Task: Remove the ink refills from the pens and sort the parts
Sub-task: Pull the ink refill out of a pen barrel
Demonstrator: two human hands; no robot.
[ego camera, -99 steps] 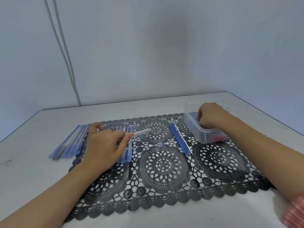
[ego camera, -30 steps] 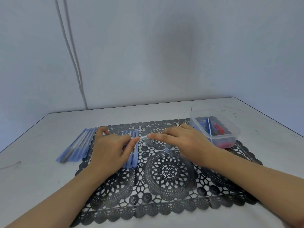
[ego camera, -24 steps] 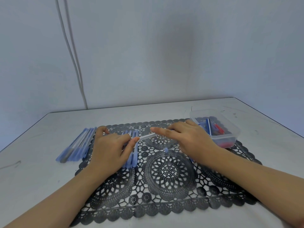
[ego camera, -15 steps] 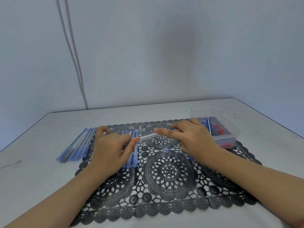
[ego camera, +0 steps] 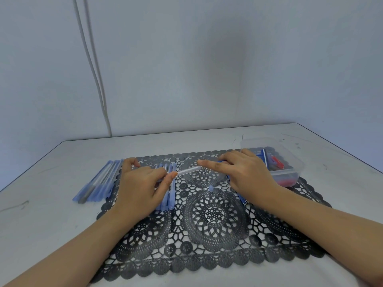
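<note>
**A:** What are the hands doing?

**B:** The left hand [ego camera: 141,189] is gripping a clear barrel [ego camera: 187,171] between its thumb and curled fingers, low over a black lace mat [ego camera: 215,214]. The barrel is pointing right, towards the right hand [ego camera: 242,172].

**A:** And the right hand?

**B:** Its index finger is lying straight, with the tip touching the barrel's far end. The other fingers are curling. A sliver of blue is showing at those fingers. It is probably the refill [ego camera: 221,161] being pinched, but the hand is hiding most of it.

**A:** Where are the other pens lying?

**B:** A row of blue pens [ego camera: 99,181] is lying side by side on the grey table [ego camera: 51,224], just off the mat's left edge. A second row of blue tubes [ego camera: 171,195] is lying on the mat, partly under the left hand. Blue loose refills [ego camera: 241,198] are peeking out from beneath the right wrist. A small blue cap [ego camera: 211,188] is sitting on the mat between the two hands.

**A:** Is anything else showing?

**B:** A clear tub [ego camera: 298,165] is sitting at the mat's far right corner, just beyond the right hand, and is holding blue and red pieces. Two pale cables [ego camera: 93,65] are running down the wall behind the table.
</note>
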